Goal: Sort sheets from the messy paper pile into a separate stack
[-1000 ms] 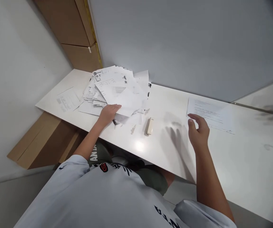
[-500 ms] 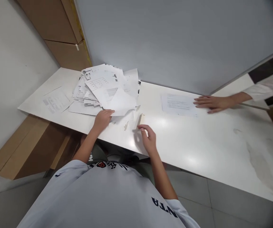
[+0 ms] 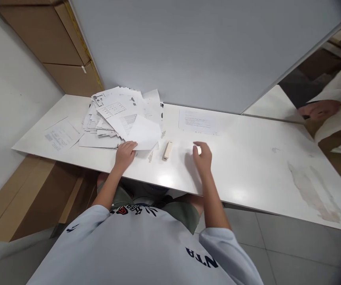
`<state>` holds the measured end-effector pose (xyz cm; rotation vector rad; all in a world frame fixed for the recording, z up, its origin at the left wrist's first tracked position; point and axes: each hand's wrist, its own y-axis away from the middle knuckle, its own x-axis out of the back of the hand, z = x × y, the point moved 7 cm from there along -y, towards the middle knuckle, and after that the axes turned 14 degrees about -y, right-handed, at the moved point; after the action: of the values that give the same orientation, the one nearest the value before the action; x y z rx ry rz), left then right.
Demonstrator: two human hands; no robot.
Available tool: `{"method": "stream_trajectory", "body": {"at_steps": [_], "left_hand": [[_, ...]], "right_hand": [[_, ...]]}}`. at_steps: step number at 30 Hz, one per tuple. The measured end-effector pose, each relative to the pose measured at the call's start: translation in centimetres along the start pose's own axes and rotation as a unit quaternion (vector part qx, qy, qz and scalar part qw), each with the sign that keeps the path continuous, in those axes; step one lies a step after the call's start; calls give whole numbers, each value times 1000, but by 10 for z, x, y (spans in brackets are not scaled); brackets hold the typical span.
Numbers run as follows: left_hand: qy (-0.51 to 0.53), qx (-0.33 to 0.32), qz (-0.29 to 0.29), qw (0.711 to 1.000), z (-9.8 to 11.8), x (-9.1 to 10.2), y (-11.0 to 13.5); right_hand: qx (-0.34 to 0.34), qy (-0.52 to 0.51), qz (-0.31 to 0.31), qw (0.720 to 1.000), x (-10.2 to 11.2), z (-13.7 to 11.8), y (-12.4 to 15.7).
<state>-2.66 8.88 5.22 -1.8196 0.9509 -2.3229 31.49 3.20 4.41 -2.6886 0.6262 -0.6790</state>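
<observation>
At the near edge of a messy pile of printed papers [image 3: 114, 109], my left hand [image 3: 125, 155] is closed on the corner of a paper sheet [image 3: 145, 133], whose blank side faces up. A small cream stapler [image 3: 167, 151] lies on the white table, right of that sheet, with no hand on it. My right hand [image 3: 203, 156] hovers over the table to the right of the stapler. Its fingers are curved, with a gap between thumb and forefinger and nothing visible held there.
A printed sheet [image 3: 199, 122] lies flat near the wall, and another sheet [image 3: 60, 136] lies at the left. Cardboard boxes [image 3: 72, 75] stand behind the table's left end. Another person's hand [image 3: 320, 110] is at the far right. Worn patches [image 3: 315, 192] mark the tabletop.
My right hand has let go of the stapler and moved right. The other person's hand has drawn back from the printed sheet. My left hand stays on its sheet.
</observation>
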Motion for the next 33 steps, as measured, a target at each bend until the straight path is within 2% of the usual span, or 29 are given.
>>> {"method": "stream_trajectory", "body": {"at_steps": [3, 5, 7, 13, 16, 18, 21, 23, 24, 26, 27, 28, 30, 31, 33], "left_hand": [[1, -23, -1, 1000, 3, 0, 0], [0, -29, 8, 1000, 4, 1, 1], [0, -17, 27, 1000, 0, 5, 2], [46, 66, 121, 989, -19, 18, 13], [110, 143, 183, 967, -30, 29, 21], [162, 231, 240, 929, -39, 43, 29], [243, 363, 324, 839, -46, 71, 44], [304, 404, 334, 796, -46, 86, 49], [338, 412, 324, 782, -45, 91, 49], [407, 423, 293, 755, -42, 91, 50], [439, 429, 277, 739, -41, 88, 52], [466, 435, 263, 724, -41, 83, 55], [502, 448, 241, 700, -40, 71, 63], [510, 454, 236, 691, -42, 65, 69], [516, 465, 230, 681, -49, 57, 82]], "right_hand": [[-55, 135, -78, 986, -4, 43, -57], [-67, 170, -101, 978, -10, 60, -86], [-75, 181, -96, 976, -16, 68, -106], [-104, 181, -36, 977, -25, 72, -129], [-98, 165, -1, 981, -21, 68, -129], [-79, 146, 21, 986, -19, 59, -123], [-34, 91, 37, 995, -25, 28, -96], [-4, 4, -2, 1000, -43, -2, -65], [0, -92, -55, 994, -58, -19, -46], [-27, -257, -187, 948, -93, -55, -5], [-59, -305, -216, 926, -106, -69, 13], [-91, -343, -228, 906, -116, -81, 29], [-152, -382, -212, 887, -127, -97, 48], [-176, -383, -199, 885, -130, -99, 52], [-211, -340, -180, 899, -128, -95, 53]]}}
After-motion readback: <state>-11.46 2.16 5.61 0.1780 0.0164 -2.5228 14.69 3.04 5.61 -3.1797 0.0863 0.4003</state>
